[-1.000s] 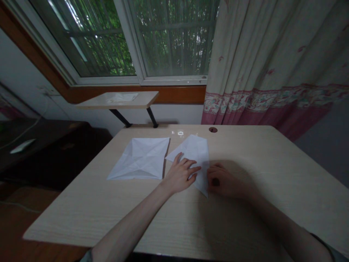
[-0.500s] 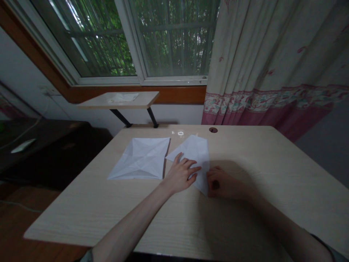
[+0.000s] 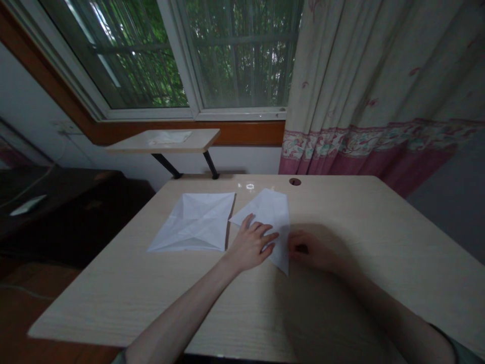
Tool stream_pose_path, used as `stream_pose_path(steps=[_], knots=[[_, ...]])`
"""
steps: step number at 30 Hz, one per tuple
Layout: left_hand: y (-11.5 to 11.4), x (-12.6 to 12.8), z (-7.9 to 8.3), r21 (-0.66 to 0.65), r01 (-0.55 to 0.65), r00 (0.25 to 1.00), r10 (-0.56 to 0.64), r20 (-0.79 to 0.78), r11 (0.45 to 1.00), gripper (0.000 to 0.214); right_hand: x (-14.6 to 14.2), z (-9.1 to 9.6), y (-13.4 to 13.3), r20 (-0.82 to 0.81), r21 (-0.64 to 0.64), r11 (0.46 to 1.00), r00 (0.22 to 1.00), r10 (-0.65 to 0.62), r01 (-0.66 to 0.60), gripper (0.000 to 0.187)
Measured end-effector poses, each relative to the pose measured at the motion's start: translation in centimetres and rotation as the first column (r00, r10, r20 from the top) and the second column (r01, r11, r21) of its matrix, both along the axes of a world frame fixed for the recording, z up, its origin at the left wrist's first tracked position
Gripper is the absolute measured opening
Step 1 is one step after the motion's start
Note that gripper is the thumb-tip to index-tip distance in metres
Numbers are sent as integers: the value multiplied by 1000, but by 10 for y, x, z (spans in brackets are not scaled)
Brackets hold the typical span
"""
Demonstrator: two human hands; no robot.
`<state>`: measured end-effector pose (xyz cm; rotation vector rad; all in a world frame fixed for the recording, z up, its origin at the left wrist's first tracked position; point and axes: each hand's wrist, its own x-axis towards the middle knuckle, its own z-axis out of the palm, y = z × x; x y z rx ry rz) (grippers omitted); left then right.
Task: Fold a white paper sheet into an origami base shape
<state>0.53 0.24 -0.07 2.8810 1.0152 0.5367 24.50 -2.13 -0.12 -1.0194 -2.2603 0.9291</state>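
Note:
A folded sheet of white paper (image 3: 276, 207) lies on the tabletop, with creases and a pointed corner toward me. My left hand (image 3: 252, 245) rests on it, fingers spread and palm down. At the paper's right edge is my right hand (image 3: 308, 248), its thumb and fingers curled together along that edge; the exact grip is in shadow. To the left lies a second white paper (image 3: 197, 220), roughly square, with creases meeting near its middle. Neither hand touches this one.
The pale wooden desk (image 3: 227, 308) carries a raised shelf (image 3: 136, 144) on black legs at the back left, with white paper (image 3: 172, 137) on it. A round cable hole (image 3: 295, 181) sits near the back edge. A curtain (image 3: 341, 146) hangs behind.
My right hand has slid a little away from me along the paper's right edge, baring the near corner. My left hand keeps its place on the paper.

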Motion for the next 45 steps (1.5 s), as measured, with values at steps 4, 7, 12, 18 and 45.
stream_pose_path(steps=[4,7,12,18,45], knots=[[-1,1,0,2,-9,1000,9,-8,1000,31,2,-3,5,-53,73,972,974,-222,225,27],[-1,1,0,8,-11,1000,11,-2,1000,31,5,-5,9,-84,188,893,913,-400,408,25],[-1,1,0,5,-14,1000,14,-6,1000,31,8,-6,12,-75,201,851,874,-481,485,26],[-2,1,2,12,-15,1000,15,-11,1000,31,5,-5,11,-7,233,856,881,-473,462,30],[-1,1,0,17,-12,1000,12,0,1000,31,7,-7,12,91,317,848,876,-474,426,30]])
